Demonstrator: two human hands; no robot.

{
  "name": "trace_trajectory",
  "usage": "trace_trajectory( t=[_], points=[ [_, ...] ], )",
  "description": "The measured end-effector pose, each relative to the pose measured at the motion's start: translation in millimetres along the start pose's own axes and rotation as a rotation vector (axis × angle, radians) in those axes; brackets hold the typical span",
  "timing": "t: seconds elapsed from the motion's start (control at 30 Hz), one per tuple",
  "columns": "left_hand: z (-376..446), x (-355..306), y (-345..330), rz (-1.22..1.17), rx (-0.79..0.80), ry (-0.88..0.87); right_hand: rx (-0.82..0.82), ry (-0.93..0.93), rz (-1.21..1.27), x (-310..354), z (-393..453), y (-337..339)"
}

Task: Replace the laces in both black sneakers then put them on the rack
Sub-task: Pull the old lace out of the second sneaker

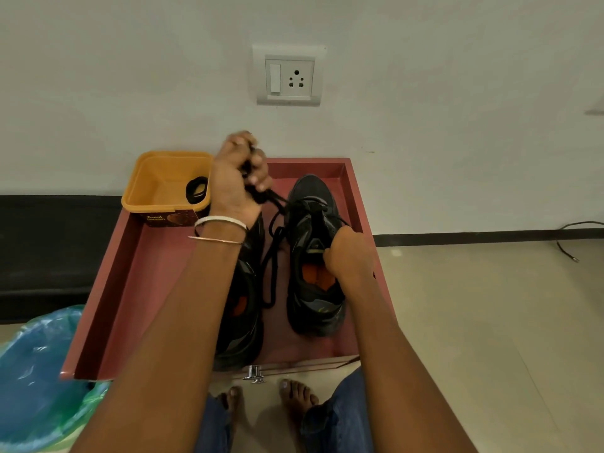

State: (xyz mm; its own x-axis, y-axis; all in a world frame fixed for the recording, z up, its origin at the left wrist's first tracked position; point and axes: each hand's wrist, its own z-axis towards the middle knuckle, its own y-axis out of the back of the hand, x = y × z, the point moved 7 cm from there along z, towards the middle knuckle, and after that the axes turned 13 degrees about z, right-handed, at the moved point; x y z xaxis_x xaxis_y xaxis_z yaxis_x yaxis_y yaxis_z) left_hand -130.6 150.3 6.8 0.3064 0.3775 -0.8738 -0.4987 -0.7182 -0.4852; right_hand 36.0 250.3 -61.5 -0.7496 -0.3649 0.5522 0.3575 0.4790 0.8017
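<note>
Left of centre, the left forearm [183,305] covers most of the left black mesh sneaker [243,325], whose toe and lacing are hidden. The right hand [349,253] hides the tongue edge of the right black mesh sneaker [313,256]. The dark label on the yellow plastic tub [163,188] is too blurred to read. The crumpled blue plastic bag [36,380] is cut off at the frame's lower left.

home interior | wall socket [289,75] | tiled floor [490,322] | wooden drawer [108,282]
</note>
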Motion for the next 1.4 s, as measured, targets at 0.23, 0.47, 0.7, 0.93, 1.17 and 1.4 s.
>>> trace_trajectory(
  t=[0.23,0.47,0.7,0.93,1.17,1.4],
  points=[
    [-13,57,-35,1.559,0.161,-0.205,0.001,0.004,0.003,2,-1,0],
    [-23,76,-51,2.017,0.032,-0.251,-0.016,0.037,-0.007,4,-1,2],
    [-13,86,-43,1.611,0.127,-0.346,0.013,-0.001,0.06,1,-1,3],
    [-11,92,-10,0.453,-0.068,0.112,0.025,-0.032,0.075,-1,-5,10],
    [-12,109,-4,-0.04,-0.201,0.36,0.021,-0.024,0.057,0,-5,9],
    [-11,89,30,0.069,-0.506,0.452,0.018,-0.013,0.013,2,-3,6]
  ],
)
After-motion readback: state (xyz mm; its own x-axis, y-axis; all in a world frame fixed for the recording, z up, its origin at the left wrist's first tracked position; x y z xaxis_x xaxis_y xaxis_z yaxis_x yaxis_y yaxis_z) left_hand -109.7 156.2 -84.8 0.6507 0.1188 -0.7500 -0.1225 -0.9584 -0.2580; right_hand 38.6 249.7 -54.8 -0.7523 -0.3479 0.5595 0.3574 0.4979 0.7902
